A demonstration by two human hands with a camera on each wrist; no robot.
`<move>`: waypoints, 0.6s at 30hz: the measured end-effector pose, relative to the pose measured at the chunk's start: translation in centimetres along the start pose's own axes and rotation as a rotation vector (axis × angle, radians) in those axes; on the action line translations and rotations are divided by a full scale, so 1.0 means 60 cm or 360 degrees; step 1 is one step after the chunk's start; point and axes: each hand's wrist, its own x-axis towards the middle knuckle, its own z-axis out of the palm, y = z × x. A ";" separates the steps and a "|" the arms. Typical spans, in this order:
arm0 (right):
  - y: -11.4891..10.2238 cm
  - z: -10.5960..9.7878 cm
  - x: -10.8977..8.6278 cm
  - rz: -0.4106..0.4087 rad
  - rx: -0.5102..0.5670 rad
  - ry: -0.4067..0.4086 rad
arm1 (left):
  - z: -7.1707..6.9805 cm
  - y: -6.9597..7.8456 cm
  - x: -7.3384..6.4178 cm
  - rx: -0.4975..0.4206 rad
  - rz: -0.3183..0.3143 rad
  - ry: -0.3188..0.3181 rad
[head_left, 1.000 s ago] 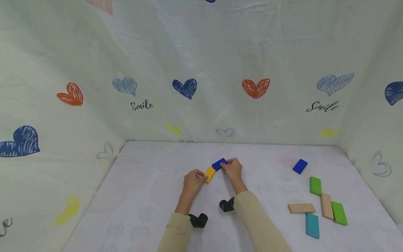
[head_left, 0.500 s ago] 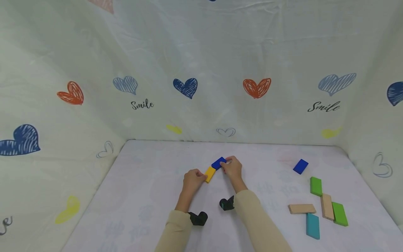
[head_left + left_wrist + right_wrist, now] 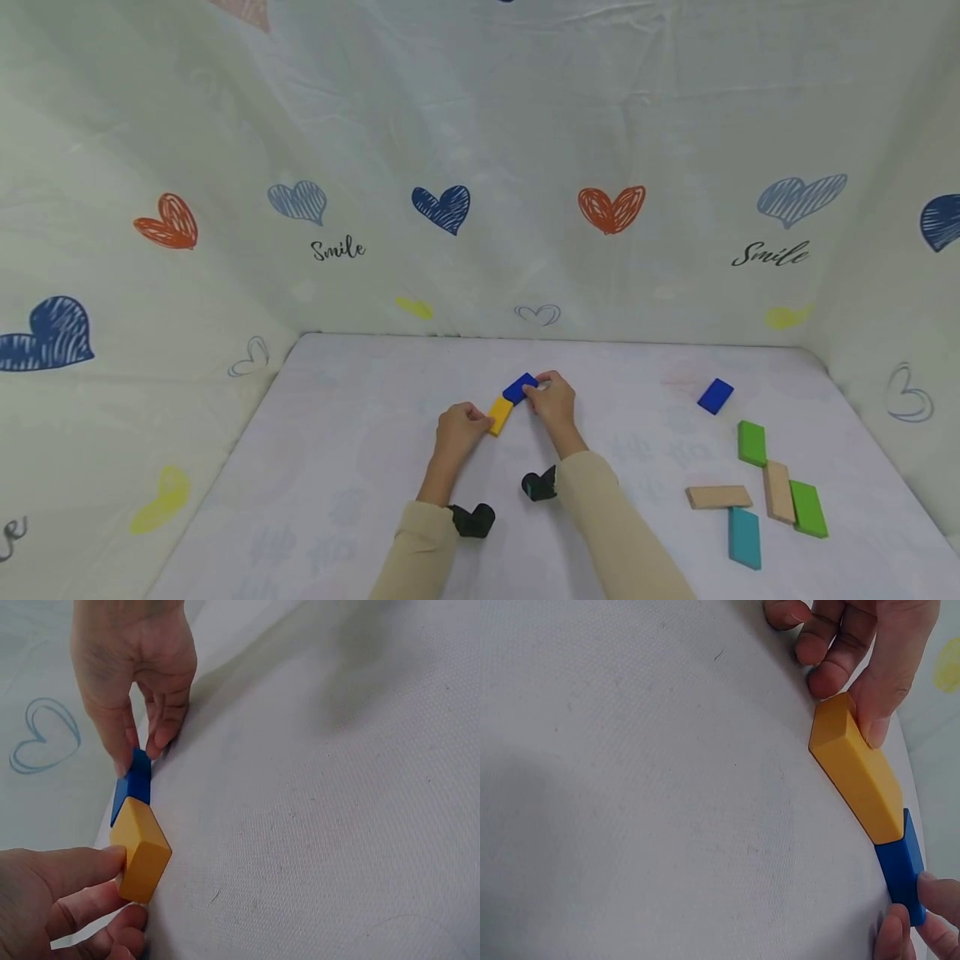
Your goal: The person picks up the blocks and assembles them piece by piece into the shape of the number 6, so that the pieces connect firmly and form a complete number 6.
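Out on the white table (image 3: 337, 467), toward its far side, the left hand (image 3: 459, 433) has the near end of a yellow block (image 3: 500, 415) pinched between thumb and fingers, and there's the right hand (image 3: 557, 402) gripping the far end of a blue block (image 3: 519, 388)! End to end they meet, touching at an angle, while off to the right, well apart, a second blue block (image 3: 716, 396) lies near a green block (image 3: 752, 442), with a teal block (image 3: 745, 537) closer in.
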 end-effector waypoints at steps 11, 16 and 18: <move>0.000 -0.002 -0.002 -0.0003 0.0083 -0.0010 | -0.014 0.010 0.011 0.0017 -0.0078 -0.0089; 0.005 -0.009 -0.003 0.0019 0.0151 -0.0048 | -0.012 0.010 0.015 -0.0029 -0.0063 -0.0087; 0.009 -0.015 -0.003 0.0008 0.0189 -0.0080 | -0.010 0.009 0.016 -0.0046 -0.0051 -0.0092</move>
